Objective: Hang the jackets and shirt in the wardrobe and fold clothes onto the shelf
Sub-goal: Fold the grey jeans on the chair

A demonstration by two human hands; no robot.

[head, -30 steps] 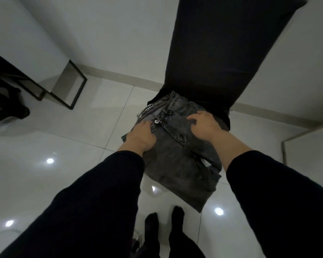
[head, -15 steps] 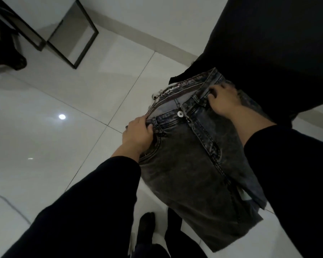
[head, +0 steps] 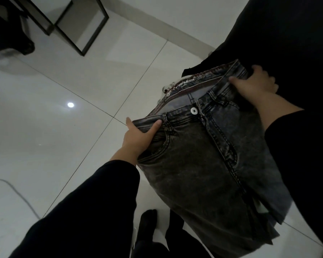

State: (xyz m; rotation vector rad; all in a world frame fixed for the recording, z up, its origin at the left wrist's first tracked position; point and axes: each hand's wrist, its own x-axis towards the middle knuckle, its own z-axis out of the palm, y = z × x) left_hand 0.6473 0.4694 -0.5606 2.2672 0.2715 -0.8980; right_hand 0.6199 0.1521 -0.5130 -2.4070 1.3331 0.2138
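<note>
Denim jeans (head: 203,164) hang below both grips: left hand (head: 138,138) and right hand (head: 254,84) clamp the waistband's ends.

One pair of jeans (head: 203,164), two hands, left hand (head: 138,138) and right hand (head: 254,84), and two socked feet (head: 147,224).

Both arms in black sleeves reach forward; the left hand (head: 138,135) and right hand (head: 254,84) each pinch the grey washed denim jeans (head: 199,164) at the waistband.
</note>
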